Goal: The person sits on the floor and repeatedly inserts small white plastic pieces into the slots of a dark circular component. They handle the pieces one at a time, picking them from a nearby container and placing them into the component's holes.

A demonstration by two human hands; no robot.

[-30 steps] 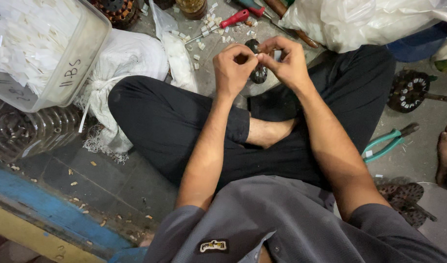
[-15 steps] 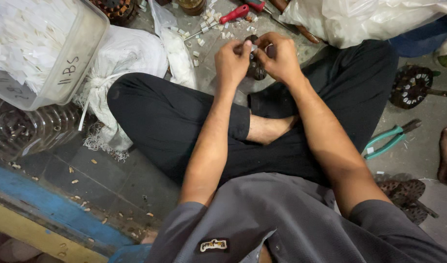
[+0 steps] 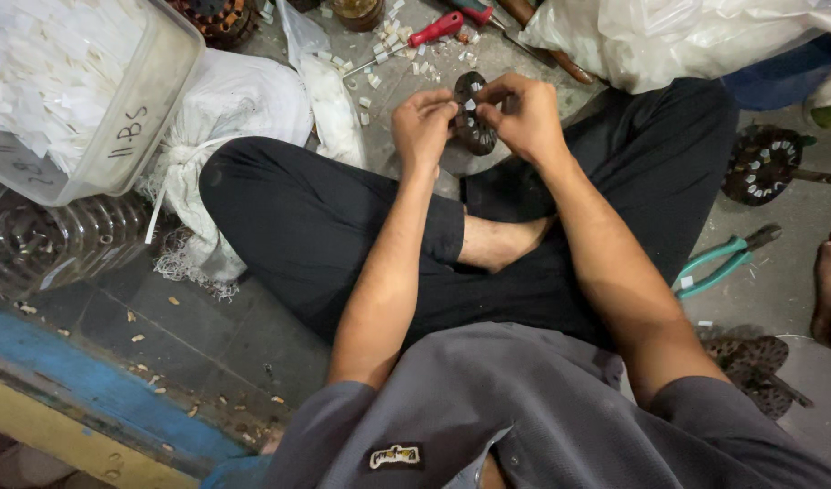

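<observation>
Where pliers (image 3: 719, 263) lie, grey littered floor (image 3: 778, 281)

Floor setup, person sat cross-legged

Tub (image 3: 117, 136) sat far left on sacks (image 3: 243, 100), pliers (image 3: 723, 258) right of the knee, screwdriver (image 3: 425, 34) beyond both hands.

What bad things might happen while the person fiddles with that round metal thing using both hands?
1. The round dark metal part is pinched only by fingertips of the left hand and right hand; it might slip and land on the bare foot just below.
2. The small white slips lie scattered on the floor, so a dropped one may be hard to find again.
3. The green-handled pliers lie close to the knee and could get knocked.
</observation>
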